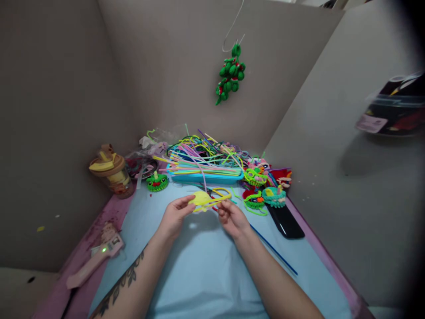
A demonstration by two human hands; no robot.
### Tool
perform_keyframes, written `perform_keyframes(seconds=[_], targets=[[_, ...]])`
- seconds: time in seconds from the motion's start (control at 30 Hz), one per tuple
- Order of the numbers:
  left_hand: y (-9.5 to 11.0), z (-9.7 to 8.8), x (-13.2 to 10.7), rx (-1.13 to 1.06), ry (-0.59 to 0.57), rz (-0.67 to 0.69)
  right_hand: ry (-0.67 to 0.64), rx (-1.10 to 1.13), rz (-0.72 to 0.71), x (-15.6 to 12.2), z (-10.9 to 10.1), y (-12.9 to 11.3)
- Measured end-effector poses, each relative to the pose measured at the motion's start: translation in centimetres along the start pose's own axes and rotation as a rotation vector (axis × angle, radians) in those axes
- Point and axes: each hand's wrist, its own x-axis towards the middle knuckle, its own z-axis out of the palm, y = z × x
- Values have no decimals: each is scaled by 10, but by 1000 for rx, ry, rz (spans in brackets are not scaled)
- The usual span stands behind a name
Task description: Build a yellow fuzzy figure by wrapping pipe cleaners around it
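Observation:
My left hand [174,215] pinches a small yellow pipe-cleaner piece [200,198] above the light blue table mat [199,270]. A loose yellow pipe-cleaner strand [222,193] loops off the piece to the right. My right hand [231,217] has its fingers closed on that strand close to the piece. Both hands hover over the mat's middle, just in front of a blue tray [206,177] heaped with coloured pipe cleaners.
A green frog figure [157,182] and a capped jar [111,173] stand at left, a pink glue gun [96,259] nearer me. Finished fuzzy figures [262,190] lie right beside a black phone [285,221]. A blue stick [274,250] lies on the mat. Cardboard walls enclose; a green ornament [230,75] hangs.

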Motion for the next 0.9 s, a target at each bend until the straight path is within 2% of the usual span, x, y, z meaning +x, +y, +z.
perform_keyframes(seconds=[0.07, 0.13, 0.33, 0.4, 0.5, 0.63, 0.8, 0.9], targets=[[1, 1, -1, -21, -2, -13, -51, -105, 10, -4, 3, 5], [0, 1, -1, -33, -6, -17, -100, -247, -52, -8, 4, 9], [-8, 3, -1, -12, -54, 0, -179, -747, -499, -16, 0, 13], [-9, 3, -1, -9, -46, 10, -214, -864, -582, -16, -1, 12], [-9, 2, 1, -23, -4, 42, -219, -921, -628, -14, -1, 13], [-9, -1, 4, -39, 73, 97, -161, -899, -713, -11, -2, 17], [-12, -1, 5, 19, 122, 113, -34, -1050, -1064, -18, -4, 17], [-12, 0, 4, 34, 125, 104, -36, -1062, -1208, -23, -3, 11]])
